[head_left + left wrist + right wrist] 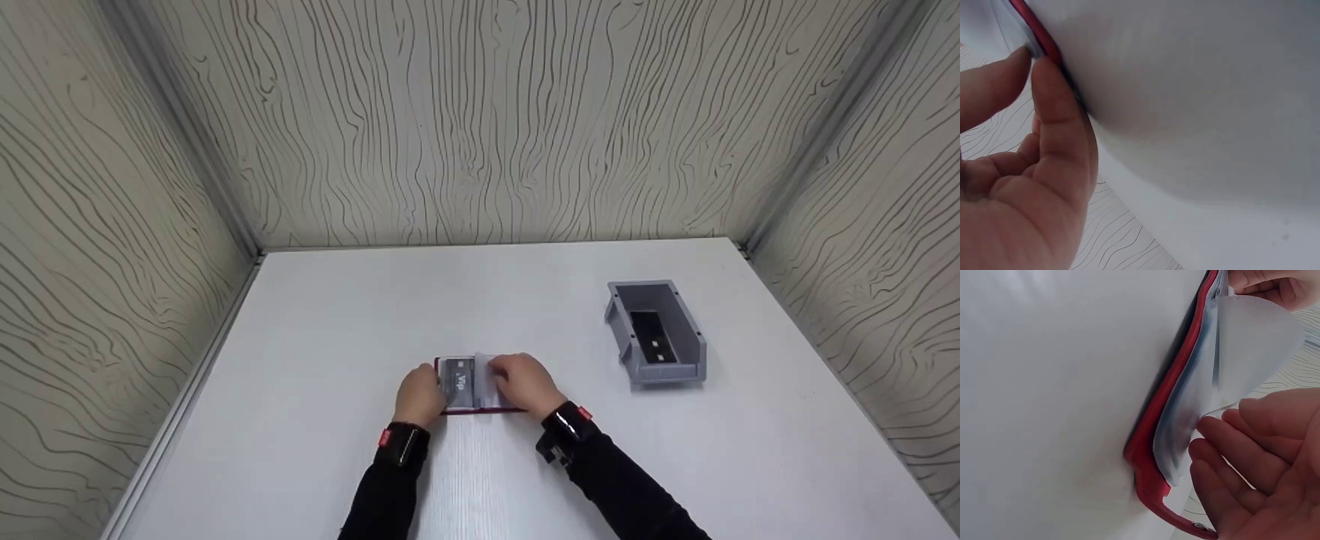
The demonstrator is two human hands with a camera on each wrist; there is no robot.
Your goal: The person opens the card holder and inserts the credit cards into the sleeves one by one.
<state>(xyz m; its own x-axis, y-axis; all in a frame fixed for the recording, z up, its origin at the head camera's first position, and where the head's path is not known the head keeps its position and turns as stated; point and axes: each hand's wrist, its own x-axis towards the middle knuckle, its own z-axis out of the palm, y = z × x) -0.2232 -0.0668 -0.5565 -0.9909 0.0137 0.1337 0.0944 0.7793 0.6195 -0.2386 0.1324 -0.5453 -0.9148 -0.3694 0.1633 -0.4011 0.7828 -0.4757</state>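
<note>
A red card holder (pixel 480 411) lies spread out on the table with clear plastic sleeves. A dark card marked "Vip" (pixel 460 382) shows in its left sleeve. My left hand (pixel 420 396) pinches the holder's left edge between thumb and fingers, seen close up in the left wrist view. With thumb and fingertips, my right hand (pixel 525 382) holds the edge of a clear sleeve page (pixel 1258 343), which stands curved up from the middle of the holder. Below that hand in the right wrist view, a red strap with a snap (pixel 1199 526) sticks out from the cover.
A grey plastic bin (pixel 686 369) stands on the white table (pixel 337 315) to the right of the hands. Inside it lies a black card-like piece (pixel 651 330) with small light marks. Wood-grain panels (pixel 465 127) enclose the table at the back and sides.
</note>
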